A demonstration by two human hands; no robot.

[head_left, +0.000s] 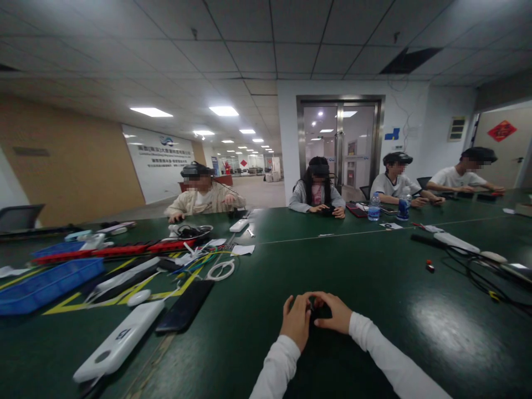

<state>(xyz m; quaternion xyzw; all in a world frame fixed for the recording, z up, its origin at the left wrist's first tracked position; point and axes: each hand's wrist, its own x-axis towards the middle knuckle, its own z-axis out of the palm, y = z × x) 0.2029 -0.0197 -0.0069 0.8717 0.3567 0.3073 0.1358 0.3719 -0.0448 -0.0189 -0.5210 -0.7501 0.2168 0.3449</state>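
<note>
In the head view my left hand [296,321] and my right hand [336,313] meet low over the green table [233,343], their fingertips close together. A small dark thing [313,311] shows between them, too dim against the tabletop to name. The fingers of my left hand are bent around its near side. My right hand curves in from the other side, thumb below and fingers above. Both forearms wear white sleeves.
A white power strip-like device [120,341], a black phone-like slab [185,306], a blue tray [52,285] and tangled cables [220,270] lie left. A small red-and-black object [429,266] and black cables [469,271] lie right. Several people in headsets sit opposite, near water bottles [374,208].
</note>
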